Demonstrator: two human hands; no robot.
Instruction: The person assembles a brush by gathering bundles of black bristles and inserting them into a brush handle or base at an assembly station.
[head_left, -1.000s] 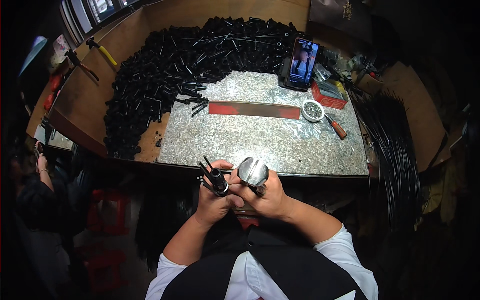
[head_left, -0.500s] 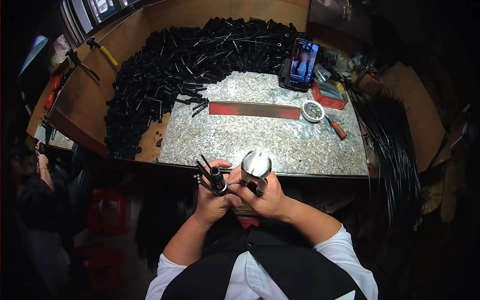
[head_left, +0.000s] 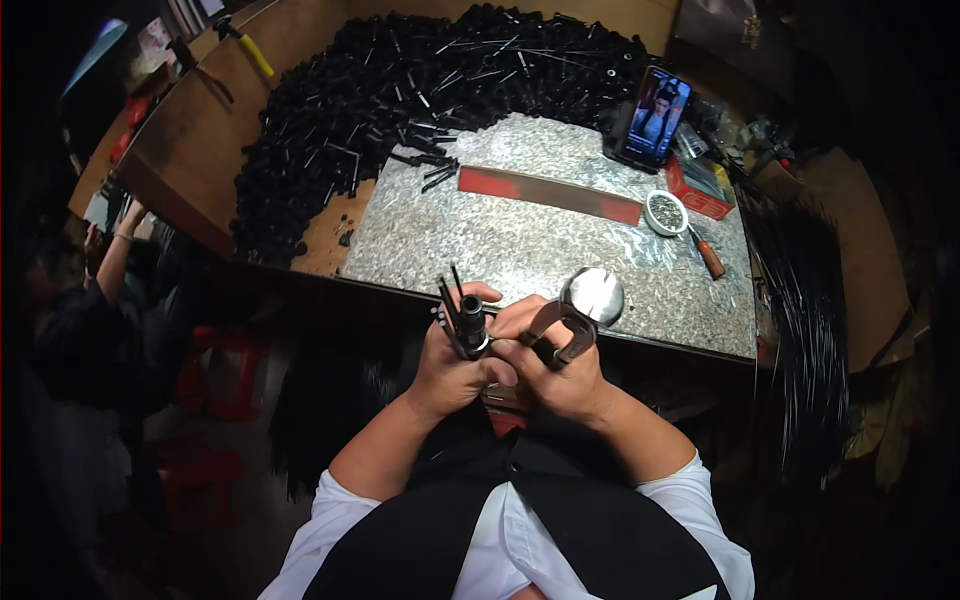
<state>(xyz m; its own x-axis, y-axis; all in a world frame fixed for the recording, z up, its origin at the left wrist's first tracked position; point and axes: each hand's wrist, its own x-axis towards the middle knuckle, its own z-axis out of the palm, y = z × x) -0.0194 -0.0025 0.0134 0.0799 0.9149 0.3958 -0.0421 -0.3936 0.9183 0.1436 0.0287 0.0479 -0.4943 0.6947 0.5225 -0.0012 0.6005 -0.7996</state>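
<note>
My left hand (head_left: 445, 368) is closed round a short black tube (head_left: 471, 312) and several thin black rods beside it. The tube's round open end points up. My right hand (head_left: 570, 388) grips a metal hand tool with a round shiny head (head_left: 596, 296) and dark curved arms; the tool's lower part is hidden in the fist. The thumb and fingers of my right hand pinch close against the tube's lower end, near my left thumb. What lies between the fingertips is too small to make out. Both hands are just in front of the worktop's near edge.
On the speckled stone worktop (head_left: 420, 235) lies a red-brown bar (head_left: 550, 195). Right of it are a white bowl of small metal parts (head_left: 665, 213), an orange-handled screwdriver (head_left: 709, 258), a red box (head_left: 699, 188) and a phone (head_left: 655, 118). Behind is a heap of black parts (head_left: 340, 110).
The view has shifted, so the worktop and both hands appear farther right. The round-headed tool has tipped to the right, away from the tube. My left hand still holds the tube and rods.
</note>
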